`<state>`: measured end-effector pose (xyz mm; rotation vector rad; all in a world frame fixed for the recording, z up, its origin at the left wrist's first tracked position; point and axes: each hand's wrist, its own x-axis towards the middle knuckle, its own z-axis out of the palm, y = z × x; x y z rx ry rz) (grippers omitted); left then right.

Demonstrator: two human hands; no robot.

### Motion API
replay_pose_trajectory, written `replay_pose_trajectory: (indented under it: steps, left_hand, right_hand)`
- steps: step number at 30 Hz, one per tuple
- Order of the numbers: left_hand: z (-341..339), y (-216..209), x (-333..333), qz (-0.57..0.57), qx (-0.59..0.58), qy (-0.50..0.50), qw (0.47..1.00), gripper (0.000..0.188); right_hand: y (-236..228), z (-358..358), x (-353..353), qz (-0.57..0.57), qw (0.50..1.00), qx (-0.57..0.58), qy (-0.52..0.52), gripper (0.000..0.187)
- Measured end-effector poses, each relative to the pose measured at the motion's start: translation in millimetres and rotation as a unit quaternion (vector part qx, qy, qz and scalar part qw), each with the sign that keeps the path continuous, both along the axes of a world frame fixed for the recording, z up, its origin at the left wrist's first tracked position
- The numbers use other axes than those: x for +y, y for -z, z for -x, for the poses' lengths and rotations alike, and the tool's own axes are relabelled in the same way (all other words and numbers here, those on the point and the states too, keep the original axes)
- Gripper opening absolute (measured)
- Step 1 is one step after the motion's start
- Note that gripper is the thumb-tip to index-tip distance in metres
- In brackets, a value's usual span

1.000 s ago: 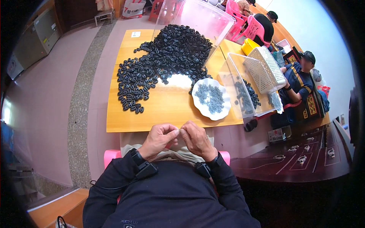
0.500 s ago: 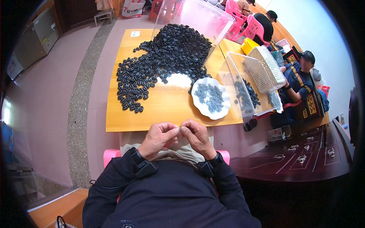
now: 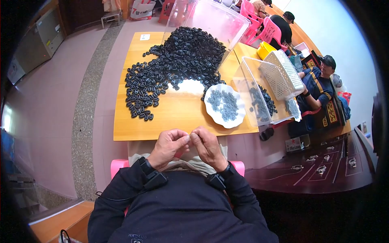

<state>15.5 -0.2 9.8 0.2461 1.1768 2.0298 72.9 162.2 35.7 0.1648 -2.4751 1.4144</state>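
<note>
My left hand [image 3: 169, 146] and my right hand [image 3: 208, 146] meet thumb to thumb above my lap, just off the table's near edge. The fingers of both are pinched closed; whatever lies between them is too small or hidden to make out. Beyond them on the wooden table [image 3: 174, 123], a large heap of black oval pieces with two holes [image 3: 182, 52] spreads toward the left. A white scalloped plate [image 3: 240, 117] close to my right hand carries many small grey, translucent pieces [image 3: 223, 104].
A clear plastic bin [image 3: 239, 24] lies behind the heap. Right of the plate, another clear box [image 3: 248, 83] contains black pieces, beside a white perforated basket [image 3: 279, 73]. A co-worker [image 3: 318, 83] sits at the right, others farther back. A dark red cabinet [image 3: 308, 170] stands near right.
My right hand has turned slightly, its fingers drawing closer together near the left fingertips. The left hand has barely moved. Table things stay where they were.
</note>
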Motion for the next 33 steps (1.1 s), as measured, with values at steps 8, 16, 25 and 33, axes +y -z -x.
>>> replay_pose_trajectory:
  steps: [8, 16, 25, 33]
  left_hand:
    - [3.0, 5.3, -1.3, -0.016, -0.046, 0.028, 0.998, 0.015]
    - [3.7, 3.4, -3.7, -0.035, -0.109, 0.074, 0.991, 0.017]
    - [3.2, -0.5, -3.9, -0.036, -0.113, 0.085, 0.989, 0.02]
    - [1.6, 3.2, -1.5, 0.003, -0.066, 0.057, 0.996, 0.021]
  right_hand:
    - [6.8, 1.9, 6.6, -0.034, 0.998, 0.053, -0.027, 0.004]
    - [5.3, 1.9, 8.0, -0.063, 0.992, 0.096, -0.044, 0.012]
    - [4.9, -0.3, 8.6, -0.046, 0.996, 0.06, -0.05, 0.005]
    - [2.4, 1.0, 4.3, -0.067, 0.994, 0.085, -0.026, 0.004]
